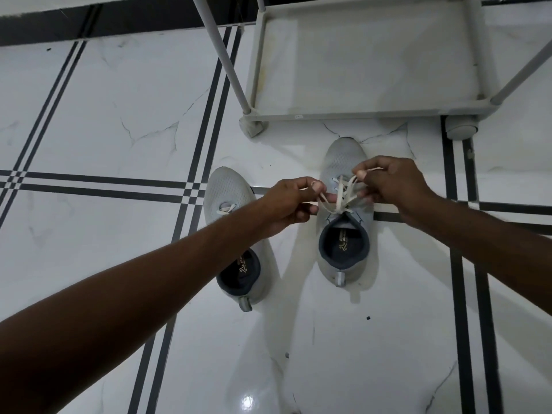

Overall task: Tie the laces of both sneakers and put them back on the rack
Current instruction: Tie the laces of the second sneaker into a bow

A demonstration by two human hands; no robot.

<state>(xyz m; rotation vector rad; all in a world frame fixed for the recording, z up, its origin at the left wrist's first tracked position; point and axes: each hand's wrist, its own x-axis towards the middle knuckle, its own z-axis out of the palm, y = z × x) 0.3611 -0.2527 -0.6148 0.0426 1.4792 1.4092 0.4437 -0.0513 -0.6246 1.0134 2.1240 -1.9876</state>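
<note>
Two light grey sneakers with dark blue linings stand side by side on the tiled floor, toes pointing away from me. The right sneaker (343,252) has its cream laces (342,198) pulled up over the tongue. My left hand (288,204) pinches one lace end on the left side. My right hand (391,183) pinches the other lace end and a loop on the right side. The left sneaker (222,192) lies partly under my left forearm; a bit of its lace shows near the toe. The rack (358,113) stands just beyond the sneakers.
The rack's bottom shelf is pale grey, with slanted tube legs (227,61) and round feet (461,130). White marble-look floor tiles with black stripes (191,192) lie all around. A dark wall skirting runs along the top left.
</note>
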